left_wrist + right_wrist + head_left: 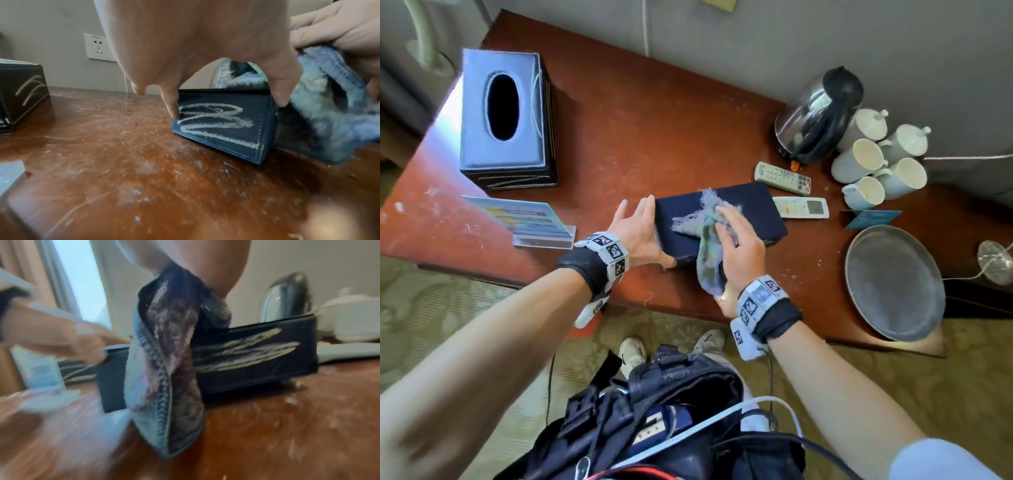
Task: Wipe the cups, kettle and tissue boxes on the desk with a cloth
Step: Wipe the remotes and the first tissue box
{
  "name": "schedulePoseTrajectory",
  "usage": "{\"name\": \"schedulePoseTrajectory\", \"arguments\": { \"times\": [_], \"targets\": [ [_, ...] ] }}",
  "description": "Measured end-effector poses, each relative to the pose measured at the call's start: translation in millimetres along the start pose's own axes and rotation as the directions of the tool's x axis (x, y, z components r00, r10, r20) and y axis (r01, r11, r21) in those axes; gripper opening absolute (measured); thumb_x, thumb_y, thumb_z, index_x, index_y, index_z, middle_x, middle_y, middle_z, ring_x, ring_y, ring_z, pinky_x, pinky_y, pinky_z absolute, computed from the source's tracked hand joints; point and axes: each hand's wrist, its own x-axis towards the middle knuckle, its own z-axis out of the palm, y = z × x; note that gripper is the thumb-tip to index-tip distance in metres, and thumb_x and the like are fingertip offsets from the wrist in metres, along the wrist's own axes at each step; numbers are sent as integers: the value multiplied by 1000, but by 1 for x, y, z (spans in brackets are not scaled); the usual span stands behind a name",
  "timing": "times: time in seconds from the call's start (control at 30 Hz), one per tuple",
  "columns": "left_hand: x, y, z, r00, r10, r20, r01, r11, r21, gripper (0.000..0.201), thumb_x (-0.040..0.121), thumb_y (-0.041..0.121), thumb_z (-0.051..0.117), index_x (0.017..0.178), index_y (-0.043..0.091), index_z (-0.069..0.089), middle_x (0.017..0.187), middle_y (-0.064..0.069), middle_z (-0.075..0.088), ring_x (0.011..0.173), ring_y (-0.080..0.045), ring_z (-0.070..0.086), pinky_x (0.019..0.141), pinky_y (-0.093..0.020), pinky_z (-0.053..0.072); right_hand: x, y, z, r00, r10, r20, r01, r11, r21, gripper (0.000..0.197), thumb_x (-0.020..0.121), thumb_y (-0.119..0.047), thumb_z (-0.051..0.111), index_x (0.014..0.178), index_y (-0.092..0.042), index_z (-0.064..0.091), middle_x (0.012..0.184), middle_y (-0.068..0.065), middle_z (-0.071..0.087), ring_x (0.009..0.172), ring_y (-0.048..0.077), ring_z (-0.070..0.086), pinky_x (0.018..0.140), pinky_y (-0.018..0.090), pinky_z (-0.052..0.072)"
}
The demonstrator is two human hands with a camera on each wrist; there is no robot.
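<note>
Chalk-scribbled flat tissue box [753,212] at worktop [654,137] edge
The left grip [635,236] pinches its left end; right grip [739,245] clutches cloth [703,236] on top.

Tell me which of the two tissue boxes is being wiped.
The low, flat dark box mid-desk, under the cloth; the tall box with the oval opening stands untouched far left.

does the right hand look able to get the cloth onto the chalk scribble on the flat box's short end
Probably not yet: the left hand grips that end of the flat box, fingers straddling the scribble; the cloth lies on top.
</note>
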Motion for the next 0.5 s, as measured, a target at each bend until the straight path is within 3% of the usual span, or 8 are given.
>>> {"name": "schedulePoseTrajectory", "arguments": {
  "times": [0.07, 0.13, 0.2, 0.27, 0.33, 0.43, 0.5],
  "targets": [
    [5, -1, -10, 999, -28, 44, 31, 998, -58, 142, 51, 72, 73, 154, 4, 3, 158, -4, 25, 147, -17, 27, 122, -44, -10, 25, 2, -25, 994, 35, -108, -33, 999, 20, 31, 97, -16, 56, 126, -11, 65, 130, -5, 60, 127, 15, 54, 111, 36, 40],
    [13, -5, -23, 993, -57, 99, 72, 984, -164, 135, 41, 76, 65, 147, 5, 21, 147, -1, 43, 139, -20, 40, 122, -47, -3, 47, 6, -41, 983, 67, -169, -69, 998, -4, 32, 98, -17, 55, 128, -11, 64, 128, -11, 57, 127, 13, 53, 112, 33, 39],
    [21, -9, -35, 985, -72, 155, 113, 954, -277, 126, 39, 75, 65, 143, 13, 30, 143, 1, 49, 133, -22, 46, 121, -48, 14, 67, 10, -50, 986, 41, -159, -48, 998, -39, 32, 99, -17, 54, 130, -10, 62, 130, -7, 58, 127, 11, 51, 111, 26, 37],
    [24, -12, -44, 982, -81, 168, 141, 913, -383, 130, 41, 73, 68, 151, 18, 27, 151, -2, 43, 136, -23, 44, 116, -45, 31, 82, 10, -54, 990, 33, -136, -41, 998, -55, 32, 100, -16, 52, 130, -10, 62, 134, -1, 60, 127, 11, 51, 109, 17, 34],
    [24, -11, -51, 988, -101, 114, 144, 871, -470, 122, 46, 71, 70, 150, 20, 33, 151, -3, 44, 136, -22, 44, 114, -43, 35, 95, 5, -57, 981, 85, -177, -89, 996, -15, 32, 100, -16, 52, 131, -11, 61, 134, 1, 61, 125, 9, 52, 106, 13, 34],
    [22, -10, -60, 993, -116, -31, 81, 834, -546, 76, 75, 52, 76, 140, 25, 49, 138, -2, 54, 128, -20, 50, 108, -35, 38, 107, -4, -59, 960, 135, -244, -130, 991, 36, 33, 101, -18, 52, 132, -13, 61, 134, 2, 61, 124, 11, 53, 106, 18, 37],
    [22, -8, -65, 980, -114, -163, 7, 839, -544, 52, 87, 38, 72, 134, 27, 53, 134, -2, 57, 126, -20, 52, 105, -33, 40, 113, -11, -57, 968, 114, -223, -113, 993, 16, 33, 101, -18, 52, 133, -13, 60, 135, 2, 61, 125, 10, 52, 107, 19, 37]
  ]
}}
